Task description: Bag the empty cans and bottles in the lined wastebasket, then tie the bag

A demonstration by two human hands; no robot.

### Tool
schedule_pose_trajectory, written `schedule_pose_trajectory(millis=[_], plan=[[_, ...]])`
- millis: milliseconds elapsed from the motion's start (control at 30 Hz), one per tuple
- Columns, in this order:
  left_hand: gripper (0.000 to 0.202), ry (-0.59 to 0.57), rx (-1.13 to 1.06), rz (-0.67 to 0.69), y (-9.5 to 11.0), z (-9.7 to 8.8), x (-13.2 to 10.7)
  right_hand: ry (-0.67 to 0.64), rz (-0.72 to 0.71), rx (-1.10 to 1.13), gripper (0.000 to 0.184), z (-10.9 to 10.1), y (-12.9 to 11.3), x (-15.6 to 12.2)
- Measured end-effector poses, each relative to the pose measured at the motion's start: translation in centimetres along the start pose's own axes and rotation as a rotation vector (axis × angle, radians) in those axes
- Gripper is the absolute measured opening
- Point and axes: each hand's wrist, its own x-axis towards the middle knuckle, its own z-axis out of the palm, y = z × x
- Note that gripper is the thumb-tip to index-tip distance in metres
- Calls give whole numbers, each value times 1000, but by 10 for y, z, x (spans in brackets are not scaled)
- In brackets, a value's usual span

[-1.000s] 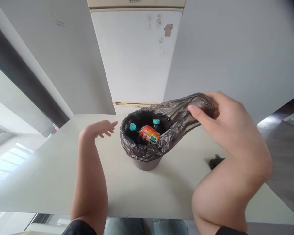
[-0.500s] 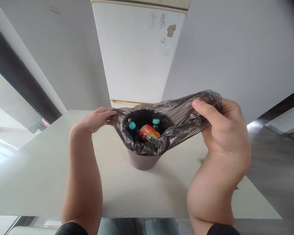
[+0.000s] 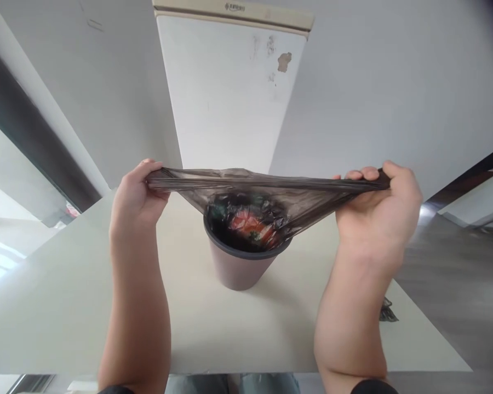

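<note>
A dark translucent garbage bag is stretched flat between my two hands above a brownish trash can. Its left end is gripped by my left hand, fingers closed. My right hand is closed round the right end, palm toward me. The lower part of the bag still sits inside the can, whose dark rim shows bare at the front. Through the plastic an orange-red can shows blurred, with greenish shapes at its left that I cannot make out clearly.
The trash can stands on a pale table. A small dark crumpled piece of plastic lies by my right forearm. Behind the table stands a white fridge against a grey wall.
The bag's edge has come off the front of the can's rim and been pulled up taut. My left hand has risen and moved left; the drink can is now behind plastic.
</note>
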Motion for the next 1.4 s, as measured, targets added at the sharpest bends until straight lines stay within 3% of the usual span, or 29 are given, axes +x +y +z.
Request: schedule_pose_trajectory(millis=[133, 200, 233, 300, 333, 400, 433, 467, 533, 600, 667, 800, 900, 1067, 1133, 1267, 1400], plan=[[17, 16, 73, 83, 4, -5, 1, 9, -32, -15, 30, -9, 9, 13], [9, 93, 300, 59, 6, -14, 5, 23, -40, -45, 29, -7, 11, 14], [5, 131, 493, 5, 7, -21, 8, 31, -62, -71, 28, -6, 10, 13], [10, 141, 958, -246, 6, -35, 13, 37, -132, -133, 27, -2, 7, 9], [17, 74, 1165, -411, 5, -41, 15, 30, -162, -155, 27, 0, 6, 6], [31, -195, 1377, -654, 2, -51, 15, -12, -169, -164, 30, 3, 4, 1], [39, -339, 1378, -666, 0, -53, 14, -40, -145, -152, 32, 5, 3, -1], [47, -466, 1329, -595, -2, -53, 12, -60, -112, -134, 34, 7, 3, -3], [56, -617, 1162, -333, -6, -45, 6, -64, -49, -94, 36, 13, 4, -5], [58, -684, 979, -98, -11, -30, 0, -53, -1, -48, 36, 19, 5, -7], [56, -643, 815, 14, -18, -11, -5, -70, 26, -11, 36, 25, 6, -10], [50, -427, 490, 52, -34, 22, -12, -219, 38, -134, 39, 31, 3, -18], [40, -425, 258, 71, -38, 37, -18, -295, 57, -206, 43, 34, -1, -25], [26, -364, -23, 45, -29, 49, -30, -393, 159, -79, 33, 46, -9, -36], [25, -427, -30, -12, -25, 53, -37, -459, 185, -39, 24, 51, -11, -41], [22, -680, 99, -63, -25, 64, -50, -523, 119, -89, 12, 54, -7, -50], [23, -895, 318, 30, -27, 71, -60, -513, 42, -137, 12, 54, 2, -53]])
